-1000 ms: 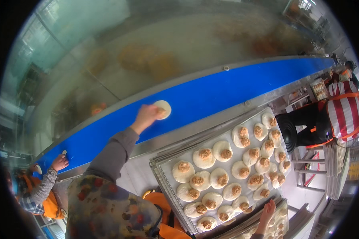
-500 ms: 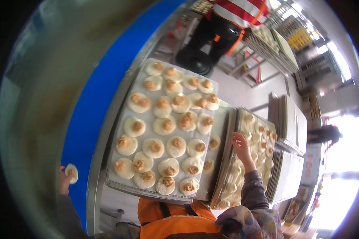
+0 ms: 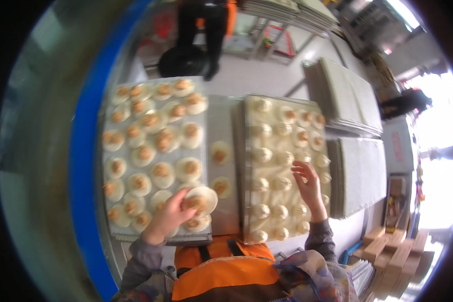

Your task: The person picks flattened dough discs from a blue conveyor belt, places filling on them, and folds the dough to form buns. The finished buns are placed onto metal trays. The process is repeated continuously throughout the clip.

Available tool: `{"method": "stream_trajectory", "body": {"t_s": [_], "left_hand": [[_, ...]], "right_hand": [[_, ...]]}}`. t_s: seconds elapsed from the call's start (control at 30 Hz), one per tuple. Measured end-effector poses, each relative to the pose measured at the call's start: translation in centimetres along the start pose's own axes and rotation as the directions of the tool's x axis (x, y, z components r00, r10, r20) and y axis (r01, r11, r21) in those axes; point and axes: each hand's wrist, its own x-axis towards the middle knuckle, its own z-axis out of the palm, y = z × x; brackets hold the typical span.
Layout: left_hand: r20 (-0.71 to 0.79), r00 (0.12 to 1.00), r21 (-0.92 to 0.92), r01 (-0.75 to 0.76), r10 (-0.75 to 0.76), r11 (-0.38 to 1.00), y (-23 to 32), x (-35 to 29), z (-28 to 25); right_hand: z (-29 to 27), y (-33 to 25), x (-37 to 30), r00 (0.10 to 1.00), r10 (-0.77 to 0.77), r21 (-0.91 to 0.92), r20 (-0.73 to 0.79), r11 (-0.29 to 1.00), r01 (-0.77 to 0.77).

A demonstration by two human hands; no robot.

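Observation:
My left hand [image 3: 171, 214] is closed on a pale dough round [image 3: 207, 198] topped with brown filling, over the near right corner of a white tray [image 3: 200, 84]. That tray carries many similar filled rounds. To the right, my right hand [image 3: 308, 186] hovers above a cream-coloured tray [image 3: 272, 169], its fingers slightly bent and apart, with nothing visible in them. Gathered dough buns [image 3: 260, 184] stand in rows there, and several flat filled rounds [image 3: 302, 137] lie toward its far right. Two more rounds [image 3: 220, 152] sit on the metal surface between the trays.
A blue strip [image 3: 85, 151] runs along the left of the white tray. Stacks of trays or boards [image 3: 360, 173] stand at the right. Beyond the trays are a co-worker's dark-clad legs [image 3: 214, 38] and a black round object [image 3: 182, 62]. Light brown boxes [image 3: 392, 256] lie lower right.
My left hand has come from the blue strip at far left to the white tray, carrying the dough round. My view has turned to the right. The right hand stays over the bun tray.

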Motion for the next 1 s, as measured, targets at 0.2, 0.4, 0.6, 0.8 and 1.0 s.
{"method": "stream_trajectory", "body": {"t_s": [0.2,0.4,0.6,0.8,1.0], "left_hand": [[0.324,0.934,0.457,-0.013,-0.152,0.889,-3.2,14.5,10.4],[0.020,0.995,0.848,-0.067,0.096,0.526,-6.7,14.1,14.4],[-0.152,0.866,0.856,-0.126,0.477,0.502,5.5,13.5,19.5],[-0.123,0.799,0.572,-0.428,0.589,0.700,11.8,25.1,28.9],[-0.186,0.794,0.320,-0.507,0.578,0.800,10.6,30.7,34.0]], "right_hand": [[-11.3,9.5,-3.6,0.930,0.229,0.103,-0.289,0.973,-0.207],[-14.5,17.9,2.6,0.936,0.170,0.088,-0.308,0.985,-0.149],[-12.7,21.7,13.9,0.979,0.202,-0.334,-0.027,0.921,-0.200],[-12.8,22.8,16.6,0.936,0.346,-0.420,0.067,0.860,-0.289],[-10.9,20.8,13.7,0.998,-0.005,-0.525,0.067,0.850,0.040]]}}
